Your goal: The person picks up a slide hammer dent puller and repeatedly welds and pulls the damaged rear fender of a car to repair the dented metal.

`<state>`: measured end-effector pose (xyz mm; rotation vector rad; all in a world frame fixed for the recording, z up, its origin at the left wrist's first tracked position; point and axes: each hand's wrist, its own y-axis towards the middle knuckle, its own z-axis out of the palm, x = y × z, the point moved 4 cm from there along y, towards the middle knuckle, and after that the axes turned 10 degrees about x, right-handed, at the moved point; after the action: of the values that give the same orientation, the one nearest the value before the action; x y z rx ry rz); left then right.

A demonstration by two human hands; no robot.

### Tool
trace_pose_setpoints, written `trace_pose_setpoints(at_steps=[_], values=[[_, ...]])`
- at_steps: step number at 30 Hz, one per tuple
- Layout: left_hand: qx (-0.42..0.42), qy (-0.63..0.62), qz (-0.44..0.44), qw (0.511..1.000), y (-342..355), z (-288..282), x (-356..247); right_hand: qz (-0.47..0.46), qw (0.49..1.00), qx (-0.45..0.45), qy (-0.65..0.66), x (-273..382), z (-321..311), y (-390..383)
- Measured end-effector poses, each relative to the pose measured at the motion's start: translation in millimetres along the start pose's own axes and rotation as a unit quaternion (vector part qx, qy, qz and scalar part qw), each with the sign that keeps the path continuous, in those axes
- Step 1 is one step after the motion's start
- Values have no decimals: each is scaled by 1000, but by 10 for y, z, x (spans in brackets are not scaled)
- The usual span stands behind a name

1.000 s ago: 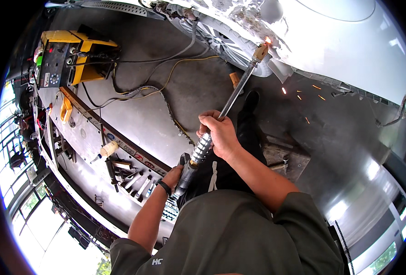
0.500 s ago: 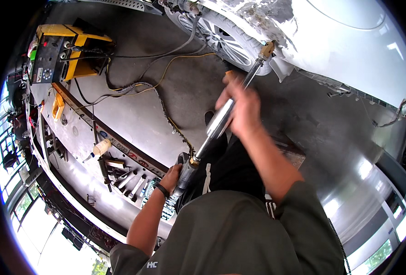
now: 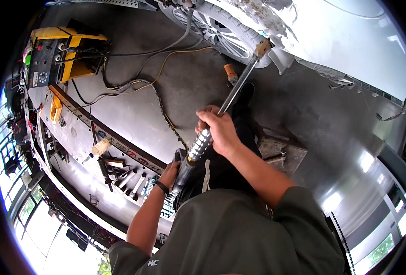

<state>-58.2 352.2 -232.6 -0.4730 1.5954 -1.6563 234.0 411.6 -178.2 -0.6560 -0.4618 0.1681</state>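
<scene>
A long metal slide hammer dent puller [image 3: 241, 80] runs diagonally from my lap to the white car's body panel [image 3: 345, 46]. Its brass-coloured tip [image 3: 261, 47] meets the damaged, bare-metal patch [image 3: 269, 16] above the wheel. My left hand [image 3: 170, 173], a dark band on its wrist, is closed round the grip at the near end, where a cable joins. Fingers curled, my right hand [image 3: 219, 130] grips the upper end of the shiny sliding weight [image 3: 200, 145], close to the grip.
A yellow-and-black machine [image 3: 52, 57] at the far left feeds cables [image 3: 159, 98] across the floor. An orange-handled tool [image 3: 230, 71] lies by the wheel [image 3: 219, 34]. The bench [image 3: 74, 133] at left carries several tools and a bottle [image 3: 101, 146]. A low stand [image 3: 281, 146] is at right.
My right hand and the sliding weight have moved down the rod toward my left hand. The left hand keeps its hold, and the tip stays at the panel.
</scene>
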Motion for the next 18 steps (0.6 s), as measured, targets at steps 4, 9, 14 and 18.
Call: trace_pose_setpoints(at_steps=[4,9,14,18], values=[[-14,-76,-41,996,-3,52,-78,0,1000,10,0,104,20,93],[-16,-108,-50,993,-54,79,-118,13,1000,9,-7,114,29,105],[-1,-120,-32,992,0,38,-60,17,1000,7,-11,125,38,107],[48,-84,-24,995,155,-107,202,6,1000,9,-30,114,66,87]])
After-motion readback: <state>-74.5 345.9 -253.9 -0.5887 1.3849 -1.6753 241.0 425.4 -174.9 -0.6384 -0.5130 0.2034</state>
